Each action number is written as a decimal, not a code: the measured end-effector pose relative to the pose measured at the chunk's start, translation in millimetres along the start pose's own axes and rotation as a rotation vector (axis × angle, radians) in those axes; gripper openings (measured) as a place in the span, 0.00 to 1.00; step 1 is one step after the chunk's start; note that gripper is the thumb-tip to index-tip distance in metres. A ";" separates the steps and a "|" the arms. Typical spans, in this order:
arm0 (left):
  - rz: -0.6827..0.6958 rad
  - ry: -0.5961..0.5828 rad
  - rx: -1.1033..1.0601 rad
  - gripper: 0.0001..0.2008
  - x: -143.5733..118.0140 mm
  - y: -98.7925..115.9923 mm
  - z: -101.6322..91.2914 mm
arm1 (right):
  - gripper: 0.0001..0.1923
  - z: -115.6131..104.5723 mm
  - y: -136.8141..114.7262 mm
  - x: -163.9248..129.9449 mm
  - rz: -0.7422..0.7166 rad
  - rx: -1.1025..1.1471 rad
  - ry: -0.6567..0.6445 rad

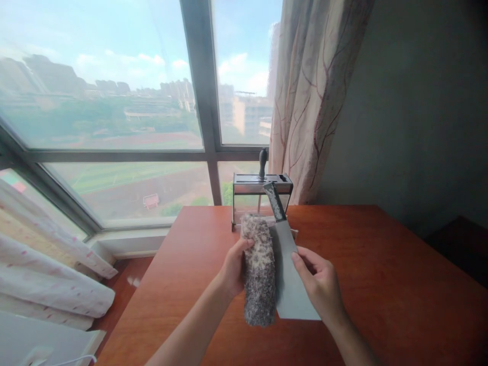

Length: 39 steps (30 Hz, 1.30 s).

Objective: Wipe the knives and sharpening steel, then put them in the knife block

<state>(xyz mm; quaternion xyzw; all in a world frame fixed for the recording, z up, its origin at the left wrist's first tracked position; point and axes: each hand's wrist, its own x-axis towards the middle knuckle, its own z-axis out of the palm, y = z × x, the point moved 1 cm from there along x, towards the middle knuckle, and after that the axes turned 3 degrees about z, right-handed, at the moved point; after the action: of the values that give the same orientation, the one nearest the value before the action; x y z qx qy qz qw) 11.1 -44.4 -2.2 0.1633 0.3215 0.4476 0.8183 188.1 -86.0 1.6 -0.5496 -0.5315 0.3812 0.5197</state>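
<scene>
My left hand (233, 268) is closed round the left side of a long, fuzzy grey cloth-like roll (260, 290), pale at the top and darker below. Close against its right side is a cleaver (295, 282) with a wide grey blade. The cleaver's worn black handle (275, 202) points up and away from me. My right hand (319, 277) pinches the blade by its right edge, thumb on the near face. Whether the roll touches the blade is hard to make out. Behind both stands a metal frame (263, 184) with a black upright knob (263, 161) on top.
Everything is above a reddish-brown wooden table (366, 284). A tall window (129, 193) lies beyond it, with a patterned curtain (305, 101) at the right and another pale curtain (53, 274) at the left. Lower left is a white surface (34, 330) with a cable.
</scene>
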 end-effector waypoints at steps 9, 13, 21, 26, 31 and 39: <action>0.263 -0.151 0.196 0.21 1.8 -8.2 8.7 | 0.17 5.2 -0.4 8.7 -0.069 0.113 0.102; 0.274 -0.177 0.221 0.22 1.9 -13.7 7.4 | 0.14 10.4 -1.8 13.0 -0.124 0.124 0.199; 0.395 -0.106 0.238 0.18 0.4 -11.4 9.2 | 0.11 -0.8 -14.0 22.8 -0.317 0.002 0.050; 0.385 -0.109 0.260 0.18 0.9 -12.4 6.2 | 0.13 -15.3 -44.2 61.8 -0.205 0.238 -0.020; 0.359 -0.119 0.331 0.20 1.6 -19.4 5.7 | 0.13 -13.8 -83.9 104.4 -0.181 0.556 -0.109; 0.440 -0.073 0.413 0.19 -1.4 1.3 5.4 | 0.09 1.4 -93.6 104.0 -0.144 0.674 -0.287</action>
<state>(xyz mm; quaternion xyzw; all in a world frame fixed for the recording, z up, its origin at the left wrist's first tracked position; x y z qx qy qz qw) 13.4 -44.9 3.0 0.4078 0.3330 0.5331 0.6623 184.1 6.3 106.7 -0.2500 -0.4808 0.5704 0.6172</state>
